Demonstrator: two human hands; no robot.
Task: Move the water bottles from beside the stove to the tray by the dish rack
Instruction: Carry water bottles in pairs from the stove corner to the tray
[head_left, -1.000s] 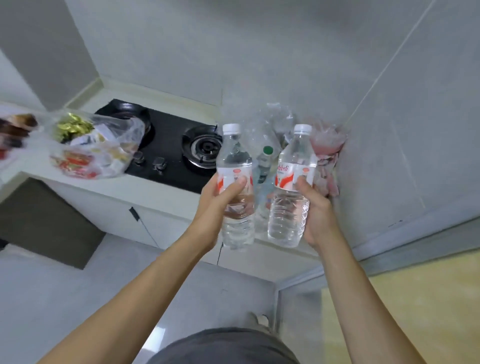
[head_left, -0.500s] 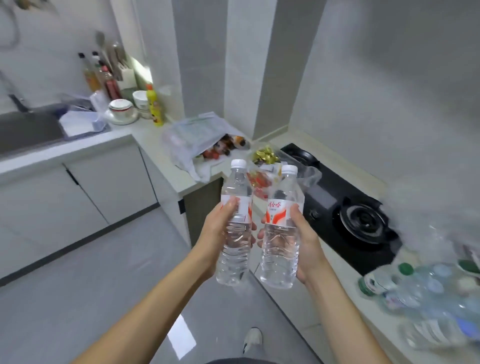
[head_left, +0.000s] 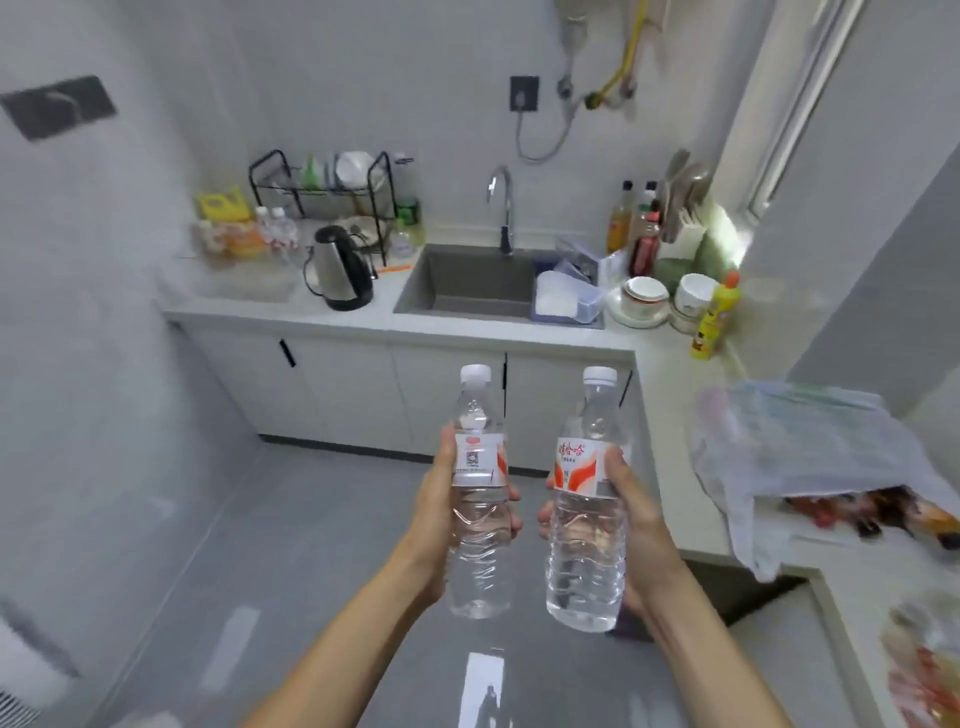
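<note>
My left hand (head_left: 434, 512) grips a clear water bottle (head_left: 478, 499) with a white cap and a red-and-white label. In my right hand (head_left: 631, 525) is a second bottle of the same kind (head_left: 587, 509). Both stand upright, side by side, in mid-air over the grey floor. Across the room, a black dish rack (head_left: 324, 195) stands on the far counter, left of the sink. In front of it lies a clear tray (head_left: 244, 278) with two small bottles (head_left: 278, 231) at its back. The stove is out of view.
A steel kettle (head_left: 337, 270) stands between the tray and the sink (head_left: 470, 283) with its tap (head_left: 501, 208). Bowls (head_left: 644, 296), sauce bottles (head_left: 636, 228) and a yellow bottle (head_left: 714, 319) fill the corner. Plastic bags (head_left: 810, 462) lie on the right counter.
The view has swung left from the stove to the sink wall. Both hands have kept their bottles upright in front of me; the stove and the bottles beside it have left the frame.
</note>
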